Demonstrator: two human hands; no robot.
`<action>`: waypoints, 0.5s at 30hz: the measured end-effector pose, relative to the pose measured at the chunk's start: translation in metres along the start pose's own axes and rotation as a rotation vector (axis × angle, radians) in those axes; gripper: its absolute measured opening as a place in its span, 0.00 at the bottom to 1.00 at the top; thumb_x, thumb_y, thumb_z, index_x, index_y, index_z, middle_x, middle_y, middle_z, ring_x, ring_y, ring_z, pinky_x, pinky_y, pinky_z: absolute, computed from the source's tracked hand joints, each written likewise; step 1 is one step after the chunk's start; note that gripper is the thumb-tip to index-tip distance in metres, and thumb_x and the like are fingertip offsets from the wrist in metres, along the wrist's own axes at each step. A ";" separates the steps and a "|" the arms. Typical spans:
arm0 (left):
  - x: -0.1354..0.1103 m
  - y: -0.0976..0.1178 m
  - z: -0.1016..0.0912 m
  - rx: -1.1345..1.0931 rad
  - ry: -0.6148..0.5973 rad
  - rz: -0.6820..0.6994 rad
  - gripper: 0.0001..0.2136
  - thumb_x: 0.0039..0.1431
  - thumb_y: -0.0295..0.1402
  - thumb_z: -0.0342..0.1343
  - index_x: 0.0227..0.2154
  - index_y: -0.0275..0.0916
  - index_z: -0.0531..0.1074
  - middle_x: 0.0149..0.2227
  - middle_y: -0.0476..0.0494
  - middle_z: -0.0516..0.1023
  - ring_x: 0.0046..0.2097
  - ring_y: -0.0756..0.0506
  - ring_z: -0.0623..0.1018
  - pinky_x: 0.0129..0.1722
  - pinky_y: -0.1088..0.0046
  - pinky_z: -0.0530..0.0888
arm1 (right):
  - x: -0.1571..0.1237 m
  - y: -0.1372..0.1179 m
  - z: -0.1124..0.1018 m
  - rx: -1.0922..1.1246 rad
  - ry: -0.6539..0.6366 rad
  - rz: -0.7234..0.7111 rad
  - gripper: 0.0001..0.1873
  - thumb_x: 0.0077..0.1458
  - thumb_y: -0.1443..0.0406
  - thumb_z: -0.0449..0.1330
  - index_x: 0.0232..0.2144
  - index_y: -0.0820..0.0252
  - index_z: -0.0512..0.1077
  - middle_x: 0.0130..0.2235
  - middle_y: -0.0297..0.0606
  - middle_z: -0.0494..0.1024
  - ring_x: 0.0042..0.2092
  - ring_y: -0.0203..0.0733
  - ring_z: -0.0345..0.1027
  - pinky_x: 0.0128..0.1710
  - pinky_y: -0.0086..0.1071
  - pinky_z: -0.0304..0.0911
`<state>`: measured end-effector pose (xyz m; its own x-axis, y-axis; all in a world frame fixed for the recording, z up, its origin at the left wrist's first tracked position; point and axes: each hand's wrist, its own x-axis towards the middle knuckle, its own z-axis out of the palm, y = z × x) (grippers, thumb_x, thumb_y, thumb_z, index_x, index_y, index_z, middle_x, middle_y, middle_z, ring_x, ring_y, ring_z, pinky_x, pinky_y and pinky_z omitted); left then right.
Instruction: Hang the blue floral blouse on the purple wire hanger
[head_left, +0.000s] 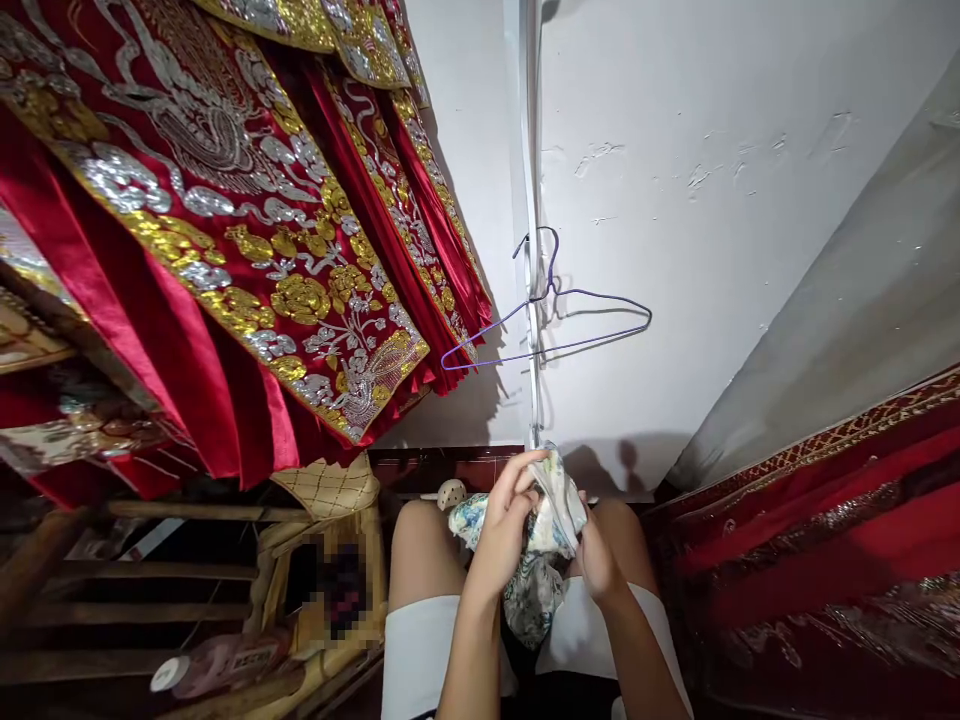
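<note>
A patterned cloth [536, 590], pale with blue, green and yellow marks, is bunched up over my lap, and part of it hangs down between my thighs. My left hand [512, 508] is closed on its upper left part, the fingers curled near a folded white edge. On the other side my right hand [596, 550] grips the same cloth along its right edge; its fingers are partly hidden behind the fabric. Beyond my hands, a purple wire hanger [546, 300] hangs bare by its hook near the white wall.
Red garments with gold and silver embroidery [300, 260] hang at the left. Below them stands a wooden chair [157, 570], with a pink liquid bottle [217, 665] lying there. A pale vertical pole [531, 180] runs by the wall. Red embroidered fabric [840, 540] fills the right side.
</note>
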<state>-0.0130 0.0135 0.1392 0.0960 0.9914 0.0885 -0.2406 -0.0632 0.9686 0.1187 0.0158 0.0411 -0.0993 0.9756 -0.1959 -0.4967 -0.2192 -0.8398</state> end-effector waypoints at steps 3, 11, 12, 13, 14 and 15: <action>-0.009 0.006 -0.004 0.321 -0.084 -0.026 0.30 0.62 0.27 0.49 0.67 0.48 0.64 0.58 0.43 0.77 0.62 0.41 0.73 0.60 0.66 0.68 | -0.005 0.000 0.007 0.136 -0.162 0.077 0.43 0.48 0.31 0.59 0.51 0.55 0.79 0.46 0.46 0.83 0.57 0.58 0.72 0.59 0.49 0.65; -0.035 0.010 -0.014 0.586 -0.280 -0.088 0.33 0.60 0.29 0.58 0.68 0.49 0.63 0.47 0.42 0.83 0.45 0.39 0.80 0.53 0.60 0.74 | 0.000 -0.024 0.023 0.155 -0.084 0.104 0.20 0.37 0.55 0.78 0.33 0.56 0.79 0.29 0.34 0.80 0.37 0.49 0.78 0.42 0.39 0.72; -0.036 0.012 -0.023 0.491 -0.300 -0.108 0.29 0.61 0.31 0.60 0.66 0.48 0.68 0.48 0.40 0.83 0.47 0.39 0.81 0.54 0.61 0.74 | 0.001 -0.030 0.026 0.175 -0.049 0.099 0.20 0.36 0.57 0.77 0.32 0.56 0.79 0.28 0.35 0.80 0.36 0.49 0.78 0.40 0.39 0.72; -0.036 0.015 -0.034 0.397 -0.304 -0.132 0.25 0.61 0.32 0.61 0.63 0.47 0.72 0.50 0.38 0.83 0.48 0.38 0.81 0.54 0.62 0.74 | 0.002 -0.036 0.029 0.190 -0.020 0.092 0.20 0.36 0.57 0.76 0.33 0.56 0.79 0.28 0.36 0.80 0.36 0.51 0.78 0.39 0.40 0.72; -0.035 0.018 -0.045 0.321 -0.279 -0.147 0.22 0.61 0.33 0.62 0.59 0.46 0.76 0.50 0.36 0.83 0.49 0.38 0.81 0.54 0.63 0.75 | 0.002 -0.042 0.033 0.193 -0.001 0.082 0.20 0.36 0.58 0.74 0.35 0.56 0.79 0.28 0.37 0.81 0.38 0.54 0.78 0.39 0.42 0.73; -0.031 0.020 -0.056 0.268 -0.219 -0.142 0.19 0.61 0.34 0.62 0.56 0.44 0.78 0.49 0.35 0.83 0.48 0.38 0.82 0.53 0.64 0.75 | 0.002 -0.048 0.037 0.184 0.004 0.076 0.21 0.36 0.59 0.73 0.36 0.56 0.80 0.29 0.39 0.81 0.39 0.56 0.78 0.39 0.43 0.73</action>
<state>-0.0748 -0.0126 0.1430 0.3218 0.9463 -0.0317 0.0485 0.0170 0.9987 0.1106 0.0286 0.1002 -0.1394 0.9562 -0.2576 -0.6373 -0.2857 -0.7157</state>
